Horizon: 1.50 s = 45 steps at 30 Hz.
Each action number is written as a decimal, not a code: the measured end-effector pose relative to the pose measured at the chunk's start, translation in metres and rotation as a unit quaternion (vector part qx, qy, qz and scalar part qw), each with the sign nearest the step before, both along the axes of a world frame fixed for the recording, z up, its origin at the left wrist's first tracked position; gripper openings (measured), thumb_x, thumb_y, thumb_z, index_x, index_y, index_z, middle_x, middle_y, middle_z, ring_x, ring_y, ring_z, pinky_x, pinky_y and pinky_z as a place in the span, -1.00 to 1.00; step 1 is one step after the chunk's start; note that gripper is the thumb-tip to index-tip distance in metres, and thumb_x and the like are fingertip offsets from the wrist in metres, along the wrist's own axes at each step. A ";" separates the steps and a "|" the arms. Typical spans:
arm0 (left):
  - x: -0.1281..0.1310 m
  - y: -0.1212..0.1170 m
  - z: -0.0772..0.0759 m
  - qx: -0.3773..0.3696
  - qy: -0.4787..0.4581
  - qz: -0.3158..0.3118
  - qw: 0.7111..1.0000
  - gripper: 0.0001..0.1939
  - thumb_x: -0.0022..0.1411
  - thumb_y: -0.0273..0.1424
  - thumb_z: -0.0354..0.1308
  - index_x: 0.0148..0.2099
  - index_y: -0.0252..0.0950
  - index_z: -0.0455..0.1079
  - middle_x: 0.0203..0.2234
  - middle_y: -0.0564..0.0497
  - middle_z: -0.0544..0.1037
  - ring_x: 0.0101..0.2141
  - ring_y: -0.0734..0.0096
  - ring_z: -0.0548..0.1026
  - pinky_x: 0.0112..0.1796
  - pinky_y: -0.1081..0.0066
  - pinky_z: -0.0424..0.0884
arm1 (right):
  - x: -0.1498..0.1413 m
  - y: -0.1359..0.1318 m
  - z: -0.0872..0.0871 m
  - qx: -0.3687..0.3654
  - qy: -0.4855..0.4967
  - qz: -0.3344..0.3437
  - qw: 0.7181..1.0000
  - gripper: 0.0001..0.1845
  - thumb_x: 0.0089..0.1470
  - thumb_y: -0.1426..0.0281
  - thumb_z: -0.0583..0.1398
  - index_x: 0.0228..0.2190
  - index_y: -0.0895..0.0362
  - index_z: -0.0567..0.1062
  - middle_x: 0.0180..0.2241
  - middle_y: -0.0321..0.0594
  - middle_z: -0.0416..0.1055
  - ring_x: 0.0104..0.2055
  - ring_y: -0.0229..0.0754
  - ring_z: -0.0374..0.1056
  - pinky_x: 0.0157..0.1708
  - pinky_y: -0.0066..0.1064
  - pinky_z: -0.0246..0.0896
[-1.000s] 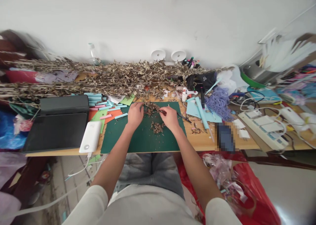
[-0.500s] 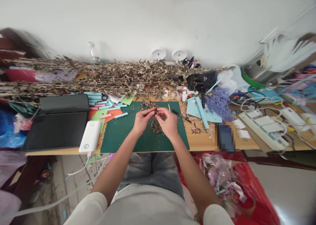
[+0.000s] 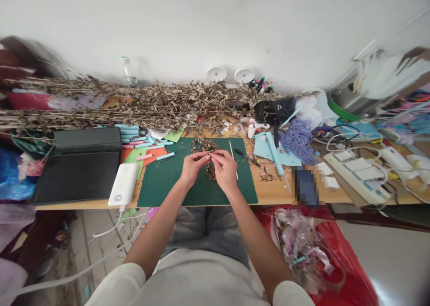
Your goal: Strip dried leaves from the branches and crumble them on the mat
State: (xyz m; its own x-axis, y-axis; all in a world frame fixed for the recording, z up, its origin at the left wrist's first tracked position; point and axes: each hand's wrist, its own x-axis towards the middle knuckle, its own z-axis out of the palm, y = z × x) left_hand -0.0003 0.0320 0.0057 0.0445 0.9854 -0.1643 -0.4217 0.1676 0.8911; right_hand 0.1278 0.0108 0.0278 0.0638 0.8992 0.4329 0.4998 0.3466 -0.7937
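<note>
Over the green cutting mat (image 3: 164, 185), my left hand (image 3: 192, 167) and my right hand (image 3: 225, 168) meet at the fingertips. Both are closed in a pinch on a small dark bit of dried leaf (image 3: 208, 155), mostly covered by the fingers. Beneath my hands lies a small heap of crumbled dried leaves (image 3: 210, 173), partly hidden by my right hand. Another heap of dried leaves (image 3: 205, 143) sits just beyond them at the mat's far edge. A thin wooden stick (image 3: 233, 156) lies right of my right hand, near a black pen (image 3: 247, 157).
Long dried plant stems (image 3: 161, 102) stretch across the back of the desk. At left are a black tablet (image 3: 79, 176), a white power bank (image 3: 122, 184) and blue and pink paper rolls (image 3: 144, 142). To the right are a glue gun (image 3: 258, 127), purple cord (image 3: 298, 140) and a power strip (image 3: 361, 176).
My hands have drawn slightly closer together, their fingertips moving a little nearer and left. The right hand's shift uncovers more of the wooden stick. Less leaf shows between the fingers.
</note>
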 end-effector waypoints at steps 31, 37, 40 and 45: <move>0.005 -0.012 0.009 -0.033 -0.054 -0.034 0.997 -0.67 -0.21 -0.36 0.49 -0.31 -0.33 0.60 -0.41 -0.02 0.63 -0.39 0.47 0.55 -0.19 0.41 0.48 | 0.012 -0.010 -0.002 -0.119 0.263 0.011 0.957 -0.82 -0.08 0.37 0.31 -0.34 0.10 0.62 -0.31 -0.20 0.57 -0.24 -0.11 0.49 -0.17 -0.29 0.42; 0.004 -0.013 0.010 -0.039 -0.039 -0.038 0.998 -0.64 -0.21 -0.32 0.49 -0.31 -0.35 0.58 -0.45 -0.01 0.61 -0.45 0.49 0.52 -0.28 0.43 0.47 | 0.005 -0.009 -0.006 -0.113 0.260 -0.023 0.959 -0.78 -0.11 0.32 0.32 -0.34 0.12 0.60 -0.36 -0.19 0.56 -0.33 -0.13 0.48 -0.29 -0.32 0.43; 0.002 -0.013 0.010 -0.047 -0.020 -0.041 0.998 -0.62 -0.23 -0.30 0.49 -0.31 -0.35 0.59 -0.49 0.00 0.59 -0.50 0.53 0.48 -0.37 0.47 0.44 | 0.002 -0.010 -0.006 -0.099 0.230 -0.020 0.968 -0.81 -0.06 0.32 0.29 -0.35 0.11 0.60 -0.36 -0.19 0.56 -0.35 -0.16 0.46 -0.31 -0.35 0.41; 0.000 -0.011 0.011 -0.033 -0.003 -0.031 0.999 -0.64 -0.24 -0.30 0.49 -0.33 -0.34 0.60 -0.45 -0.04 0.61 -0.45 0.47 0.50 -0.28 0.39 0.45 | 0.000 -0.016 -0.002 -0.081 0.175 -0.012 0.981 -0.83 0.01 0.32 0.26 -0.33 0.09 0.62 -0.31 -0.18 0.57 -0.30 -0.14 0.49 -0.23 -0.32 0.43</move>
